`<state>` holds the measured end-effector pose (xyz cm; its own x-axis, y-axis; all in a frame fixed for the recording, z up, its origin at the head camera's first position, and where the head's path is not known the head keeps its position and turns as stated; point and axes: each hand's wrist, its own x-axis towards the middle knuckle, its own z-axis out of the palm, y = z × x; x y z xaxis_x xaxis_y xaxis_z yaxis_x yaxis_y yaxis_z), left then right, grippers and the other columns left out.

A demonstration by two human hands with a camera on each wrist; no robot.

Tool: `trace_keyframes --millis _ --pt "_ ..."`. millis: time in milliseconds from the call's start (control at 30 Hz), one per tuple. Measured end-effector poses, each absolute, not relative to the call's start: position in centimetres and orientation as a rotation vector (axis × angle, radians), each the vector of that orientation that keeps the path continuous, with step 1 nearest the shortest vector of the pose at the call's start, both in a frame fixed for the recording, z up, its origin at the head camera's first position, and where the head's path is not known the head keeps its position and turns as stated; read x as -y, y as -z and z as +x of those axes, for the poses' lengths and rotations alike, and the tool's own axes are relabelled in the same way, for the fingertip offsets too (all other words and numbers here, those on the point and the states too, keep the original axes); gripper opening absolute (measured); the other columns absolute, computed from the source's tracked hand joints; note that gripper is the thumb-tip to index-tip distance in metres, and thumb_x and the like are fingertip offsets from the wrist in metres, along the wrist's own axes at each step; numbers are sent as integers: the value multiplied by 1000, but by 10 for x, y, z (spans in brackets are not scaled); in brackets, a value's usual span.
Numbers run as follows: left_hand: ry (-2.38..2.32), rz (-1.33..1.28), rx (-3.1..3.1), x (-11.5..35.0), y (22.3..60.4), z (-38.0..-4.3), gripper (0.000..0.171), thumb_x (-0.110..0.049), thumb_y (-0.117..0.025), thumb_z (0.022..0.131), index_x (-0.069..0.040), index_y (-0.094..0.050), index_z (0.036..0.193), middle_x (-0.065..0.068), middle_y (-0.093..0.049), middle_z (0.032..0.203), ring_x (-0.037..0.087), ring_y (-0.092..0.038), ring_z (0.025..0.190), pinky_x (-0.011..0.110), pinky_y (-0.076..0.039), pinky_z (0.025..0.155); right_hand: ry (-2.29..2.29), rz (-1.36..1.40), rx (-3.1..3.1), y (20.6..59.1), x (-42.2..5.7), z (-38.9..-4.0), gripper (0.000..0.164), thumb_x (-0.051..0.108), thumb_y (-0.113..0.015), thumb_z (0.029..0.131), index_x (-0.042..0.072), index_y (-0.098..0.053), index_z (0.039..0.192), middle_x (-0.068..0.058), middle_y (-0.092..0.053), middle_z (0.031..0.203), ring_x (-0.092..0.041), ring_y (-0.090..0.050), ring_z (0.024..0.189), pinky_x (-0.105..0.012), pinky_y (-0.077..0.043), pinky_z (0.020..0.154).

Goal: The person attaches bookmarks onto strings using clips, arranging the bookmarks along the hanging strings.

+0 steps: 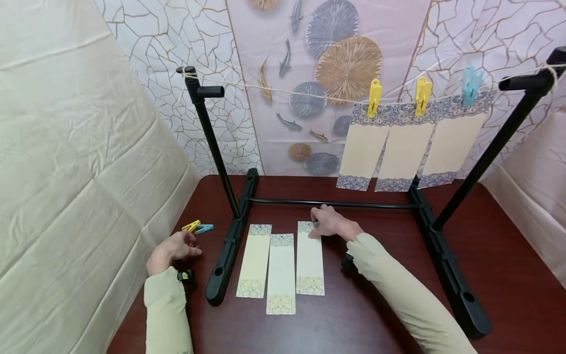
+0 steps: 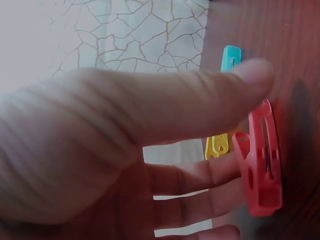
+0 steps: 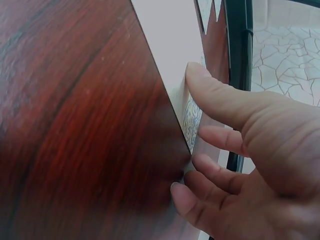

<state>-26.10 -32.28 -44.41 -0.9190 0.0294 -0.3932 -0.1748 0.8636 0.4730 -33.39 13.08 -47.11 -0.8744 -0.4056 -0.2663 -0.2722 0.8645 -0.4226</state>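
Note:
My left hand [image 1: 174, 250] is at the table's left side, around a red clothespin [image 2: 263, 165]. Its thumb and fingers stand apart on either side of the pin, and no grip on it shows. A yellow clothespin [image 1: 191, 225] and a blue clothespin [image 1: 204, 228] lie just beyond. My right hand [image 1: 331, 222] is at the far end of the rightmost patterned card [image 1: 310, 270]. In the right wrist view the thumb lies over this card while the loosely bent fingers reach past its edge. A middle card [image 1: 281, 275] and a left card [image 1: 254, 260] lie alongside.
A black rack [image 1: 232, 236] stands on the dark red table [image 1: 353, 319], with a string [image 1: 274, 90] across its top. Three bordered cards [image 1: 404, 152] hang there from two yellow clips [image 1: 423, 97] and one blue clip [image 1: 471, 86]. A low crossbar [image 1: 336, 202] joins the feet.

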Motion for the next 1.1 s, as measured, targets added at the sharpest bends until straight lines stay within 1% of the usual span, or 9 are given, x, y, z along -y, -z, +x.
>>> trace_keyframes --millis 167,400,533,633,700,767,867,967,1100 --pt "-737 -131 -2636 325 447 -263 44 -23 -72 89 0 -53 121 12 -58 93 21 -54 77 33 -44 67 597 -478 -2659 470 -128 -332 42 34 -75 87 9 -49 108 -13 -39 110 -28 -38 96 -38 -38 71" --pt "-736 -152 -2639 328 450 -265 40 -27 -73 88 -3 -54 114 8 -59 82 21 -54 75 32 -43 64 585 -525 -2661 471 -130 -336 46 32 -77 85 8 -46 109 -9 -47 102 -28 -37 94 -39 -36 73" --pt "-731 -165 -2659 327 453 -267 35 -26 -72 89 -4 -55 110 9 -59 80 21 -54 73 32 -43 64 599 -505 -2643 470 -130 -337 50 33 -77 85 9 -46 117 -11 -49 111 -28 -39 101 -39 -38 75" --pt "-744 -177 -2669 325 456 -268 29 -24 -70 90 -5 -56 107 8 -59 79 21 -54 73 32 -43 65 617 -479 -2642 470 -129 -337 55 32 -77 85 10 -46 124 -14 -47 121 -29 -41 108 -39 -40 79" --pt "-752 -167 -2677 325 457 -269 25 -22 -68 91 -5 -57 107 7 -60 81 21 -55 73 32 -43 64 630 -472 -2649 470 -128 -335 55 31 -77 85 9 -48 126 -15 -46 123 -29 -41 110 -40 -41 81" --pt "-769 -149 -2676 324 458 -270 20 -20 -64 93 -5 -60 106 7 -60 82 21 -54 73 32 -43 63 647 -473 -2662 471 -128 -334 53 30 -77 85 9 -49 124 -15 -45 122 -28 -42 107 -39 -41 80" --pt "-835 -134 -2657 324 460 -271 15 -15 -57 96 -5 -64 105 7 -60 77 20 -51 67 30 -41 60 729 -474 -2685 473 -130 -331 49 27 -77 85 9 -49 121 -15 -44 116 -26 -45 95 -37 -42 75" --pt "-917 -82 -2656 324 460 -273 18 -13 -53 98 -3 -65 107 7 -60 71 17 -49 63 29 -40 58 863 -487 -2706 474 -132 -327 46 23 -75 87 8 -45 118 -16 -41 114 -23 -47 83 -35 -42 69" --pt "-1112 14 -2655 325 461 -276 23 -14 -51 101 1 -63 115 10 -62 73 19 -54 66 30 -45 62 1020 -503 -2721 474 -136 -322 44 17 -72 89 8 -40 118 -18 -40 115 -21 -51 73 -33 -44 64"
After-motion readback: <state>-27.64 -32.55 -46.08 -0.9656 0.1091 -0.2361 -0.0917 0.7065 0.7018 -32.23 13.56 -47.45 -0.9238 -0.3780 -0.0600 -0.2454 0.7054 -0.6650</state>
